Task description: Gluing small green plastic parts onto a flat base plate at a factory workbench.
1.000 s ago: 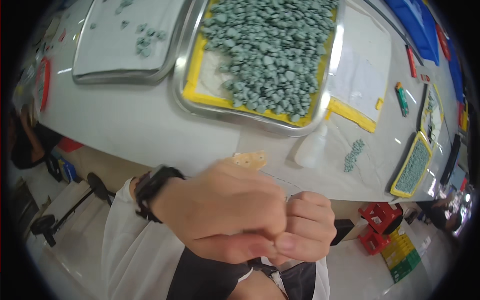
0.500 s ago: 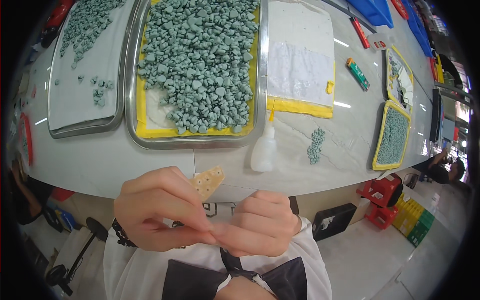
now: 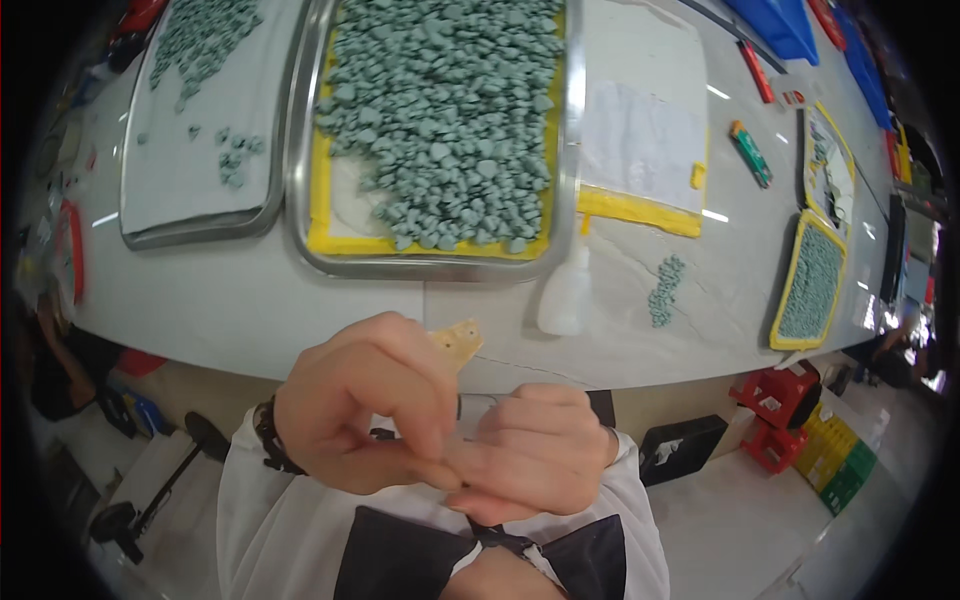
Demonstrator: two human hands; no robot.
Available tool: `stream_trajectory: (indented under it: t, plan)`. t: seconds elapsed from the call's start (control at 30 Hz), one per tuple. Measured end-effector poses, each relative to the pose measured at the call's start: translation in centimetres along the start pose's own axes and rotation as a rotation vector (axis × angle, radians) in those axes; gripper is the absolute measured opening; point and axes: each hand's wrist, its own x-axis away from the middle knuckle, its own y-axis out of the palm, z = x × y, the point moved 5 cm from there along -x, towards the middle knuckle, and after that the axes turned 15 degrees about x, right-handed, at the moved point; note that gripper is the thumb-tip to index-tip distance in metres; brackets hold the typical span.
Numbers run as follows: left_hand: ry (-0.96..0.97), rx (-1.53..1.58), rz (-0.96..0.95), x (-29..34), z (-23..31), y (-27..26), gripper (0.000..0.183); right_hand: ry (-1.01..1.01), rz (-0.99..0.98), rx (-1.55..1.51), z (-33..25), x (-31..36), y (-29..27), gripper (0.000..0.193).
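Head view: the left hand (image 3: 370, 405) and right hand (image 3: 545, 450) meet at the fingertips. Against half a second ago, the left forefinger bends more steeply while the two hands stay together, so the fine fingertip work seems to be going on, with nothing visibly set down. The left thumb and forefinger are narrowed to a pinch and the right fingers are curled in; whether something small sits between them I cannot tell.

Just beyond the left hand is a tan piece (image 3: 462, 345), flat and dotted with dark spots; whether the hand touches it is hidden. Past the right hand stands a soft-looking, milky plastic bottle (image 3: 565, 300) with a slim yellow tip, and right of that lies a small pile of green bits (image 3: 665, 292) on the smooth, glossy table (image 3: 230, 300).

Farther ahead of the hands, a shiny metal tray (image 3: 430, 268) with rounded corners carries a heap of rough, chunky green stones (image 3: 460, 130). To its left, a second tray (image 3: 200, 238) has a white lining and scattered stones.
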Motion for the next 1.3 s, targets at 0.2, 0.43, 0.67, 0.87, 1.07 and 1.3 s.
stream_trajectory:
  t: [0.2,0.43,0.67,0.87,1.07,1.3]
  plan:
    - [0.284,-0.115,-0.176,0.2,1.2,1.6,0.024,0.001,0.170,-0.120,-0.3,0.6,1.1,0.019]
    - [0.321,-0.055,-0.152,0.6,1.0,1.6,0.024,0.014,0.274,-0.174,-0.5,0.7,1.4,0.028]
    - [0.396,-0.070,-0.106,0.9,0.7,2.0,0.026,0.044,0.316,-0.122,-0.5,0.3,1.4,0.029]
    - [0.488,-0.127,-0.101,0.6,1.2,2.2,0.023,0.103,0.376,-0.090,-0.5,-0.2,1.0,0.028]
    - [0.348,-0.120,-0.160,0.3,0.8,2.2,0.023,-0.009,0.094,-0.115,-0.2,-0.5,0.7,0.029]
    - [0.347,-0.051,-0.169,0.3,0.4,2.2,0.023,0.022,0.177,-0.099,-0.4,0.0,1.2,0.032]
